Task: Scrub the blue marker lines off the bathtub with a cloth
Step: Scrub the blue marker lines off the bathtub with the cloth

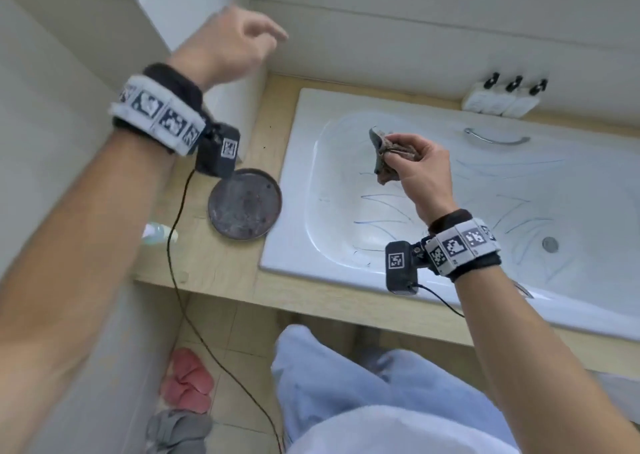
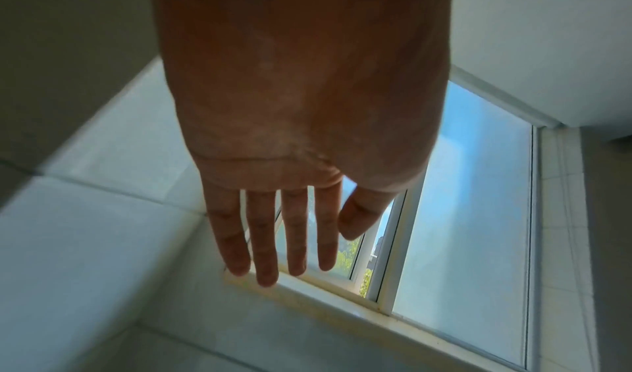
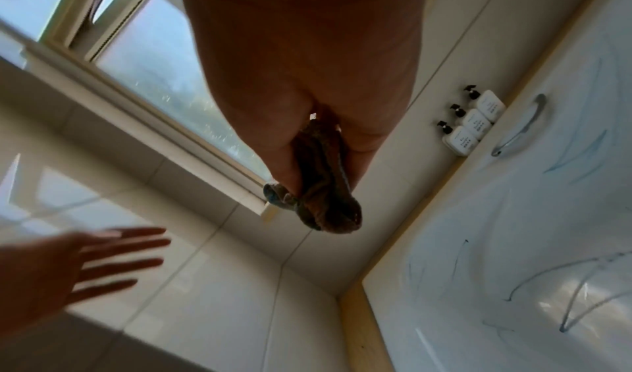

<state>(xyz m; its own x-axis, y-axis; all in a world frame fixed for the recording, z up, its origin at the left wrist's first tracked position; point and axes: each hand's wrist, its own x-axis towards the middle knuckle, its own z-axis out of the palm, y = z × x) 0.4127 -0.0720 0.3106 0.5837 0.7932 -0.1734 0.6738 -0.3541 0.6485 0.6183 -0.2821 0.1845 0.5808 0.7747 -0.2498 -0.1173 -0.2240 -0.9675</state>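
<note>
A white bathtub (image 1: 346, 245) set in a wooden surround carries blue marker lines (image 1: 381, 207) across its floor and walls; the blue lines (image 3: 547, 269) also show in the right wrist view. My right hand (image 1: 412, 162) hovers above the tub's left end and grips a bunched brownish-grey cloth (image 1: 388, 162), which hangs from the fist as the cloth (image 3: 325, 188) in the right wrist view. My left hand (image 1: 239, 45) is raised up by the tiled wall, fingers (image 2: 266, 242) straight and spread, holding nothing. The left hand (image 3: 85, 264) is blurred in the right wrist view.
A round dark metal tray (image 1: 245, 206) lies on the wooden ledge (image 1: 221, 273) left of the tub. Three white pump bottles (image 1: 502, 98) stand at the back. A chrome grab handle (image 1: 495, 136) and drain (image 1: 550, 244) sit in the tub. Window (image 2: 461, 215) above. Slippers (image 1: 188, 381) on floor.
</note>
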